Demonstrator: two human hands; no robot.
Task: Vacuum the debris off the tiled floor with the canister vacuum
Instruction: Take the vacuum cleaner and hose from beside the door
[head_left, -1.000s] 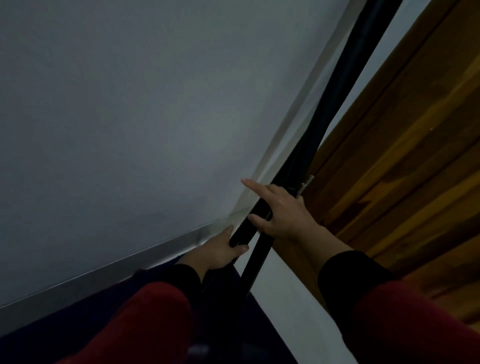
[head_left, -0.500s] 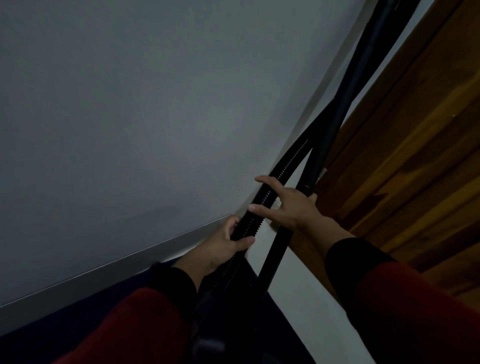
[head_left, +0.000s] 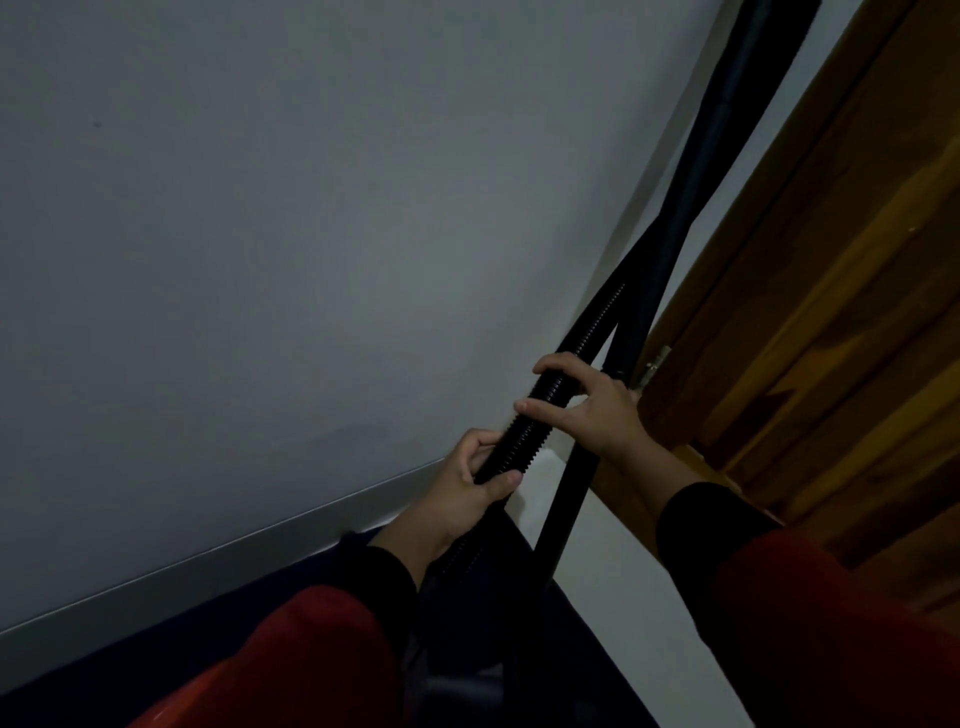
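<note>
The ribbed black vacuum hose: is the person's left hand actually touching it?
Touching. The head view shows the left hand gripping the ribbed black vacuum hose, thumb and fingers curled round it.

Dim, murky light, soft grainy focus, wide-angle slant at the edges, deep shadow along the bottom.

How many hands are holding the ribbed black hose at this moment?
2. The left hand grips the ribbed hose lower down, near the wall's edge. The right hand holds it just above, fingers laid across it.
</note>
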